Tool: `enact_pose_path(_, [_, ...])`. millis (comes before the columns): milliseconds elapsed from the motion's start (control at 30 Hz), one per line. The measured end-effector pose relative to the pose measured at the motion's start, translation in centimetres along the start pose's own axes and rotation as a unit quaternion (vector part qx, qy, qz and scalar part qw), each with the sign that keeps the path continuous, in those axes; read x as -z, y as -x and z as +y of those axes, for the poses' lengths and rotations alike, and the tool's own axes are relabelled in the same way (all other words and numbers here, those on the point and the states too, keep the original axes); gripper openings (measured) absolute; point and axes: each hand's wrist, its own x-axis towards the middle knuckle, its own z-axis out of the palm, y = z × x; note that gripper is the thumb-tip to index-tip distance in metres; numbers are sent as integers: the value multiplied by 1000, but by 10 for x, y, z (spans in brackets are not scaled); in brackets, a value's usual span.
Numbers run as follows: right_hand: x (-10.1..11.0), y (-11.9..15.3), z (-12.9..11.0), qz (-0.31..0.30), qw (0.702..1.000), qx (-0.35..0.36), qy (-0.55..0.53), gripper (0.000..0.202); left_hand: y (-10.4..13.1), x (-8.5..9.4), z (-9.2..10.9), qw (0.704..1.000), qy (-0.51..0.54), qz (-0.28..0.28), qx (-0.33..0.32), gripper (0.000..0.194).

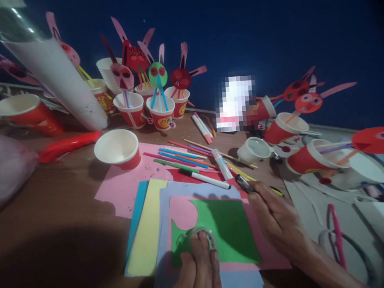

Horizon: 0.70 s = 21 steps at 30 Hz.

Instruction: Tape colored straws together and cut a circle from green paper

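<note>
My left hand (pixel 199 266) presses its fingers onto a small clear round object (pixel 212 241), perhaps a cup or lid. That object rests on a sheet of green paper (pixel 231 229), which has a curved piece cut from its upper left corner. In my right hand (pixel 276 217) is a short black marker (pixel 243 183), held above the paper's upper right edge. Its tip is hard to make out. Beneath the green sheet lie pink paper (pixel 272 257) and pale blue sheets (pixel 241 285). Yellow paper (pixel 142 239) sticks out at the left.
Behind the paper lie a white marker (pixel 210 179), a clear tube (pixel 222 164) and several coloured sticks (pixel 183 157). An upright paper cup (pixel 117 149) stands left. Red cups with rabbit-like paper faces (pixel 158 75) line the back. A white mug (pixel 254 150) and headband (pixel 335 235) are right.
</note>
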Motion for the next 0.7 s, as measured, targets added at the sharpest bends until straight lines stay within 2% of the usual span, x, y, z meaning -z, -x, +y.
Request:
enact_pose_path(133, [2,0,2,12,1000,13,2,28,0,0,0,1000,17,4,10,35])
enact_pose_path(267, [7,0,0,-3,1000,15,5,19,1,0,0,1000,24,9,6,36])
enact_pose_path(533, [13,0,-7,60,996,54,41,20,2,1,2,999,21,-30,-16,41])
enact_pose_path(700, [13,-1,-2,70,994,66,55,24,2,2,4,1000,21,-20,-13,44])
